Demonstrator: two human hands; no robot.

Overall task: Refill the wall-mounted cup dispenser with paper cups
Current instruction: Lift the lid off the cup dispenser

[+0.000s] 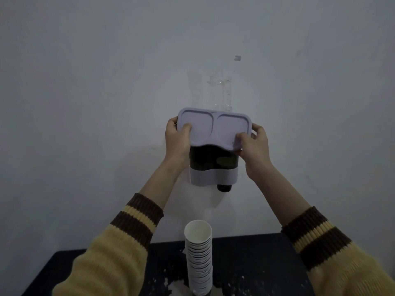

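Lilac lid point(214, 128) on wall dispenser point(213, 165): left hand point(178, 138) and right hand point(254, 146) pinching its ends, thumbs on top. Cup stack point(199, 257) upright on dark table point(256, 263).

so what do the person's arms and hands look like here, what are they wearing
Both hands, the left hand and the right hand, are bare: no gloves, and no rings or watch show. The forearms are uncovered, with the sleeves pushed up. Each arm wears a mustard-yellow knitted sweater sleeve with a ribbed cuff banded in dark brown with a yellow stripe between.
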